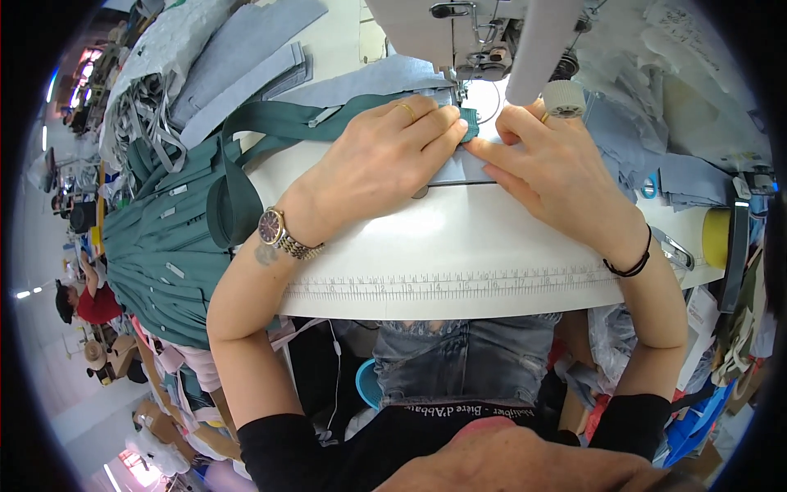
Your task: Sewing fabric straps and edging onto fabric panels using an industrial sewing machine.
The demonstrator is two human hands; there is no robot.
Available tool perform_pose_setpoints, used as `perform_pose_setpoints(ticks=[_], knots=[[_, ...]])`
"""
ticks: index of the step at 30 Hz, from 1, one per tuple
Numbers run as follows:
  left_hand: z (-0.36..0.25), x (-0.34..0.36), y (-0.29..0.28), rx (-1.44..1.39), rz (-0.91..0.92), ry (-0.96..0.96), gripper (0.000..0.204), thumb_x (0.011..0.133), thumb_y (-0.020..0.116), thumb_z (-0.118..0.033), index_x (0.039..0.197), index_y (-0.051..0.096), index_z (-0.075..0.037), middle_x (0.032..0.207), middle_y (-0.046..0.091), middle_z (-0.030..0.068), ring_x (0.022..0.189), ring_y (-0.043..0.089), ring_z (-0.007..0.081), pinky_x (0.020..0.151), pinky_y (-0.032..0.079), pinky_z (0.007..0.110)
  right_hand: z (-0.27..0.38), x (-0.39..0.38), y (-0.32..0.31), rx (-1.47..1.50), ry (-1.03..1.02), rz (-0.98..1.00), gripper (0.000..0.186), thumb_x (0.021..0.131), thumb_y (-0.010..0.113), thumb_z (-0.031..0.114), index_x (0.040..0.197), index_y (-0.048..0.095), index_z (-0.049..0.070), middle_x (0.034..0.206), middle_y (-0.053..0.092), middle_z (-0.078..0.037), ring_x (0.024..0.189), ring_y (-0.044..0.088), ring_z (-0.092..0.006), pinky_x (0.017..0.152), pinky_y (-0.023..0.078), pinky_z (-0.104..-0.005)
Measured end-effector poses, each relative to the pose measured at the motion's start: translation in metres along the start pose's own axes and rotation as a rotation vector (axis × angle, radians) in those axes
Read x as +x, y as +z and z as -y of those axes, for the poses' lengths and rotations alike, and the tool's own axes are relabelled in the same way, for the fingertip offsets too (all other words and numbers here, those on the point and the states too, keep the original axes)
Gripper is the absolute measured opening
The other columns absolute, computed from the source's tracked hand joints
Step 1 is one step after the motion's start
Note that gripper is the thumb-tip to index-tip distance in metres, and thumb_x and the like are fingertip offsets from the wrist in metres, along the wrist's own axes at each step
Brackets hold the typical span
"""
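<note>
My left hand (393, 152) is closed over the end of a dark green strip (287, 121) at the sewing machine's presser foot (459, 92), its fingertips pressed together on the strip. My right hand (549, 164) is just to the right, index fingertip at the green end, thumb apart below it, other fingers bent. Grey-blue fabric (452, 172) lies flat under the green end, between my hands. The strip loops leftward and hangs over a heap of pleated green pieces (156, 246).
Grey cut pieces (229, 66) lie at the back left, more (689, 180) at right beside small scissors (649, 186) and a yellow roll (713, 236). A printed ruler (451, 287) runs along the table's front edge. A co-worker in red (90, 299) is at far left.
</note>
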State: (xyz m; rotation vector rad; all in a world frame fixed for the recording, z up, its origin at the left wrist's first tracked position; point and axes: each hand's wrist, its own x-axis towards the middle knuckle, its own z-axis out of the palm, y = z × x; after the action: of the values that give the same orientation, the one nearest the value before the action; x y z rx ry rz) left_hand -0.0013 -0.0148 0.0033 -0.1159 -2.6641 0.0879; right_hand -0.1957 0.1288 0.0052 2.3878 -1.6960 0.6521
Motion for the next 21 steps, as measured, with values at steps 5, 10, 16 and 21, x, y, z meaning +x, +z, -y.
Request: perform_pose_setpoints(ticks=[5, 10, 16, 21], knots=[[-0.007, 0.0, -0.003, -0.01, 0.012, -0.024, 0.039, 0.078, 0.074, -0.012, 0.114, 0.066, 0.002, 0.112, 0.067, 0.0107, 0.101, 0.064, 0.0265, 0.084, 0.058, 0.036, -0.006, 0.0, 0.004, 0.0, -0.062, -0.057, 0.023, 0.081, 0.073, 0.012, 0.103, 0.072, 0.013, 0.095, 0.061, -0.002, 0.094, 0.061, -0.0205, 0.105, 0.041, -0.0502], [-0.009, -0.005, -0.002, -0.081, 0.013, -0.052, 0.04, 0.079, 0.076, -0.015, 0.115, 0.067, 0.001, 0.117, 0.066, 0.0115, 0.104, 0.064, 0.0271, 0.084, 0.058, 0.036, -0.012, -0.001, 0.005, 0.146, -0.035, -0.059, 0.024, 0.083, 0.069, 0.007, 0.107, 0.072, 0.008, 0.119, 0.069, -0.003, 0.091, 0.065, -0.0243, 0.108, 0.04, -0.0504], [0.0, -0.018, 0.001, -0.25, 0.003, -0.093, 0.037, 0.082, 0.074, -0.012, 0.118, 0.068, -0.008, 0.129, 0.064, 0.011, 0.113, 0.06, 0.0309, 0.092, 0.055, 0.039, -0.015, 0.0, -0.003, 0.119, -0.072, 0.02, 0.029, 0.082, 0.066, 0.0, 0.111, 0.07, -0.001, 0.115, 0.069, -0.01, 0.109, 0.065, -0.0295, 0.085, 0.055, -0.0372], [0.001, -0.017, 0.004, -0.239, 0.013, -0.098, 0.039, 0.084, 0.072, -0.011, 0.122, 0.067, -0.009, 0.131, 0.062, 0.0114, 0.116, 0.058, 0.0313, 0.095, 0.054, 0.04, -0.019, 0.002, 0.0, 0.113, -0.068, 0.04, 0.029, 0.083, 0.066, 0.001, 0.112, 0.069, 0.0, 0.12, 0.068, -0.009, 0.111, 0.064, -0.0292, 0.087, 0.054, -0.0381]])
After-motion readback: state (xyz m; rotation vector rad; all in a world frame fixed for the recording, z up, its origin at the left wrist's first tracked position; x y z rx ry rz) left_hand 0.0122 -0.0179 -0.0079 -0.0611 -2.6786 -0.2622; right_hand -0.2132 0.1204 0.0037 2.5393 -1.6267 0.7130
